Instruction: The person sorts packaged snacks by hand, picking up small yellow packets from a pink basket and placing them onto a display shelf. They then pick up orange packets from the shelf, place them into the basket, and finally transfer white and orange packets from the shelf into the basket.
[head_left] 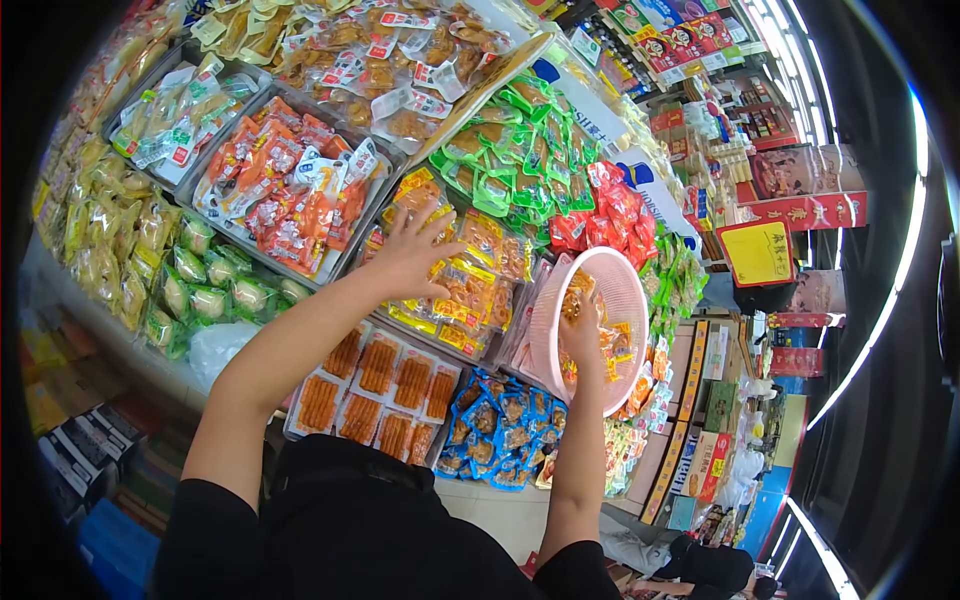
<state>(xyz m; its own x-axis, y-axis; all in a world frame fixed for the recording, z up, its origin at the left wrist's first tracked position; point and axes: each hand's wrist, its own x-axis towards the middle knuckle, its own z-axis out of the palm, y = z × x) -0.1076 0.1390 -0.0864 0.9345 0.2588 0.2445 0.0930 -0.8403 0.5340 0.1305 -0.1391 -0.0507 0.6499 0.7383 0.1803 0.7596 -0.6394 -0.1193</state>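
Note:
My left hand [412, 250] lies spread, fingers apart, on a bin of yellow-and-orange snack packets [470, 290]; I cannot see anything held in it. My right hand [583, 335] grips the near rim of a pink plastic basket [628, 285], tilted toward me, with several small orange packets [580, 300] inside it. The basket hovers over the display just right of the yellow packets.
Bins of packaged snacks fill the stand: red-orange packets [285, 190], green packets [510, 150], red packets [610, 215], blue packets [500, 420], trays of orange sticks [375, 385]. Shelves and red boxes [790, 190] stand at right. A person in black [715, 565] crouches lower right.

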